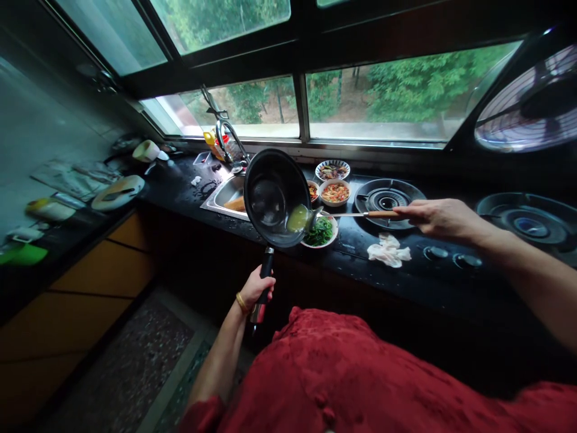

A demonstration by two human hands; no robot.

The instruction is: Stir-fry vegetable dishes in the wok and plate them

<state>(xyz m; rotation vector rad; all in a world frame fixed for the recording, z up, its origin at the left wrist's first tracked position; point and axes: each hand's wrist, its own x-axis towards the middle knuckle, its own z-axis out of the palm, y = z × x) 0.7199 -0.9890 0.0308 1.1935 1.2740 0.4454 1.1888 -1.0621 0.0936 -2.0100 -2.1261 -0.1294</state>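
My left hand is closed round the black handle of a dark wok, which is tilted to the right above the counter. Greenish-yellow liquid has pooled at the wok's lower right side. In my right hand is the wooden handle of a metal spatula. Its head, partly hidden, meets the wok's right rim. Just below that rim, a bowl of cooked greens stands on the counter, partly covered by the wok.
Behind the greens stand a bowl of reddish food and a striped bowl. Gas burners lie to the right, with a crumpled white cloth in front. A sink is at the left; a cutting board lies farther left.
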